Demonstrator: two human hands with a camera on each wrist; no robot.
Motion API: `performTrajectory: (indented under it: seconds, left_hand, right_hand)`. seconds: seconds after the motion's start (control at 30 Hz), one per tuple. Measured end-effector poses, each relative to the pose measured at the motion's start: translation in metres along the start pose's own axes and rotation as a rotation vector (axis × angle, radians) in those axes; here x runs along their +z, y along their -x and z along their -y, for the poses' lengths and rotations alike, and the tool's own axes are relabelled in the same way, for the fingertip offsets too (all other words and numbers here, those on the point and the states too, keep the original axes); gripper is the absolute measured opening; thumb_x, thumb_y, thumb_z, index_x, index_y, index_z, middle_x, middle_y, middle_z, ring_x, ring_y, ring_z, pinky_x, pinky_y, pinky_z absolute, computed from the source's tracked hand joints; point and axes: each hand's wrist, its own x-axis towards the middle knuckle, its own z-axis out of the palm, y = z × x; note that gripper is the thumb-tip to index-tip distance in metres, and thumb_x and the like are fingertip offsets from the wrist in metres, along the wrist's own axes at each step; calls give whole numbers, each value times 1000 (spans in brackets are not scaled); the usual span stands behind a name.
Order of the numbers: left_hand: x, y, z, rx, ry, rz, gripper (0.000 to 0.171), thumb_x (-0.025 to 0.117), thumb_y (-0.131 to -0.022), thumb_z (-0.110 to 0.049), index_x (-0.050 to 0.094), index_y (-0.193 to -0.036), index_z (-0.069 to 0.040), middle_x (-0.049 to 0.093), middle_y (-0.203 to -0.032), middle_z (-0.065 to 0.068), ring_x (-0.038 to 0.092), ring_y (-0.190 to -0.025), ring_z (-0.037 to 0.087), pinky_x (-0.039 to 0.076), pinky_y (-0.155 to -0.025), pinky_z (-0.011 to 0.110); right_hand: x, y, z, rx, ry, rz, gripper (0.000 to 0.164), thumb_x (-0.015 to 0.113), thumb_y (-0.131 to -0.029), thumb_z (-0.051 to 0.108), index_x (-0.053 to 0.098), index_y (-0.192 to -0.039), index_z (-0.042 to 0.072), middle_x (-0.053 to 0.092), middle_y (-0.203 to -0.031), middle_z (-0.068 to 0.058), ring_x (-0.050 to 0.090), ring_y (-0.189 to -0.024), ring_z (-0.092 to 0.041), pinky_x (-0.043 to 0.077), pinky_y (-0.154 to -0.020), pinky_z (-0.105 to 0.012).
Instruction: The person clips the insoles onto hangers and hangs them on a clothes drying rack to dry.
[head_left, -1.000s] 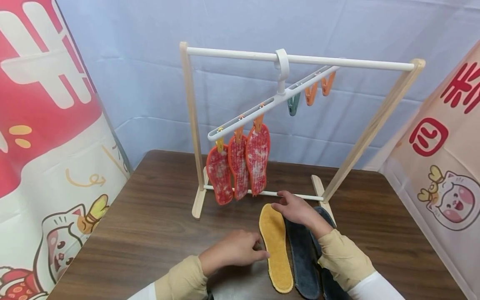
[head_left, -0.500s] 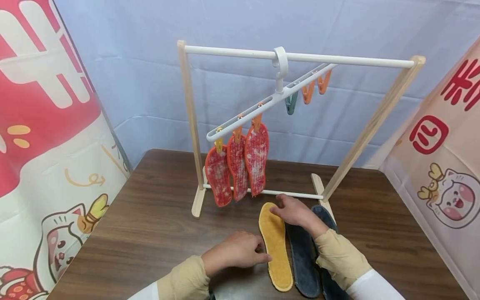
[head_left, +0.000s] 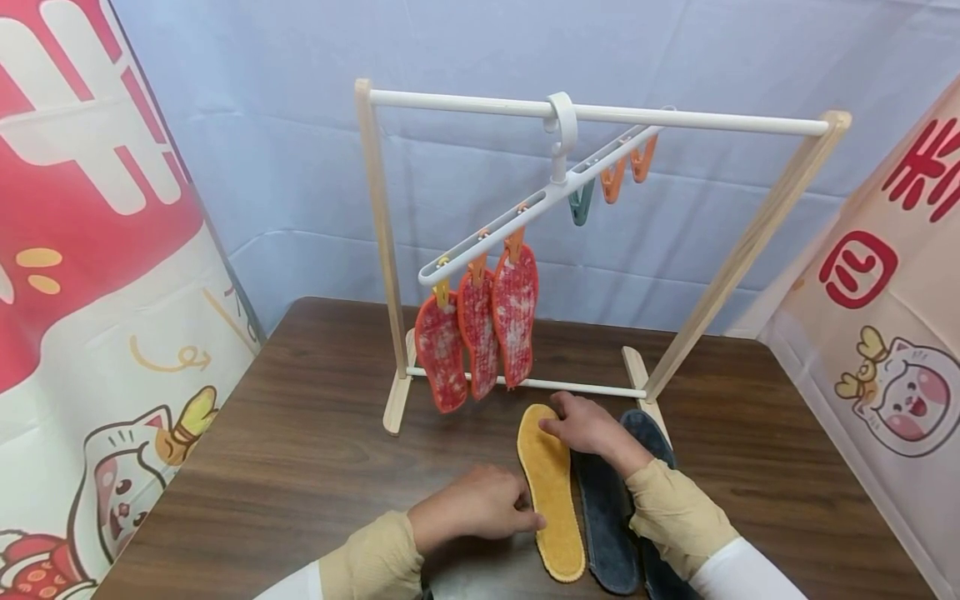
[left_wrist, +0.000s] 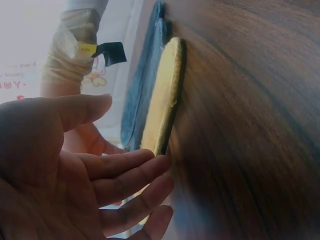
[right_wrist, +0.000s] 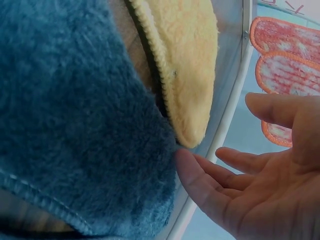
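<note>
Looks like a makeshift booth; cannot be told whether in a home, shop or office. Closed off behind by creased blue cloth (head_left: 262, 158), at the sides by a left banner (head_left: 150, 333) and a right banner (head_left: 870, 325), each printed with a cartoon cat (head_left: 911, 408). Furnished with a table (head_left: 300, 417) bearing a rack (head_left: 735, 121).

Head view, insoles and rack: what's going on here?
A person's left hand is beside a yellow insole on the table, the right hand at its far end; neither plainly grips it. Dark insoles lie beside it. Three red insoles hang from clips on the hanger; three other clips hold nothing.
</note>
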Motion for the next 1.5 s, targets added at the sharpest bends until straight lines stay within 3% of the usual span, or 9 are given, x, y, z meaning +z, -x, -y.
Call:
performTrajectory:
  seconds: [0.2,0.4,0.7,0.9,1.03,1.2,1.37,1.5]
  left_hand:
    - [2,-2,-2,15,-10,10,34,67,-93,-53,66,-75,-25,54,-65,-10,51,-65,7,41,-63,26]
    - [4,-6,-2,48,-27,14,34,67,-93,-52,67,-77,-22,58,-70,-10,55,-69,8,44,-66,28]
    - [7,-10,-3,19,-26,46,34,66,-94,-52,69,-78,-22,61,-72,-10,57,-70,9,46,-67,28]
    - [8,-11,-4,-2,-40,37,32,66,-95,-50,71,-80,-22,62,-73,-11,58,-71,8,47,-69,27]
    - [10,-11,-5,-12,-48,15,33,67,-94,-49,68,-75,-23,59,-70,-10,58,-69,9,46,-66,28]
    - [11,-12,-3,-24,23,4,37,68,-95,-45,62,-66,-23,59,-68,-8,58,-68,9,47,-64,30]
    - [13,-13,-1,-43,79,-15,40,67,-95,-43,58,-63,-22,58,-66,-7,56,-65,10,46,-61,31]
    - [14,-13,1,-63,106,-39,39,67,-95,-42,58,-63,-22,57,-66,-7,55,-64,10,45,-61,31]
  right_hand:
    - [3,-3,0,-10,30,-9,54,63,-101,27,51,-139,-9,59,-132,-28,62,-114,-38,50,-93,-53]
    - [8,-10,-1,-1,87,-24,51,66,-99,28,56,-132,-9,65,-118,-24,64,-94,-29,51,-81,-46]
    - [18,-20,3,75,191,-38,46,73,-93,27,60,-120,-9,59,-113,-26,59,-88,-31,50,-78,-45]
    - [20,-25,1,104,160,-43,48,76,-90,24,55,-116,-10,56,-103,-23,56,-82,-30,48,-73,-43]
    - [16,-25,-3,85,77,-53,33,73,-92,20,60,-106,-6,58,-88,-14,55,-73,-25,46,-65,-37]
    - [7,-18,-8,57,-193,-21,16,65,-97,13,61,-103,-1,60,-82,-8,55,-68,-19,46,-61,-32]
    - [-3,-14,-16,74,-416,78,13,57,-103,10,56,-110,-1,60,-83,-7,56,-68,-18,47,-61,-32]
    - [-8,-14,-21,81,-490,109,18,55,-104,10,55,-118,-1,60,-85,-6,56,-69,-16,46,-61,-30]
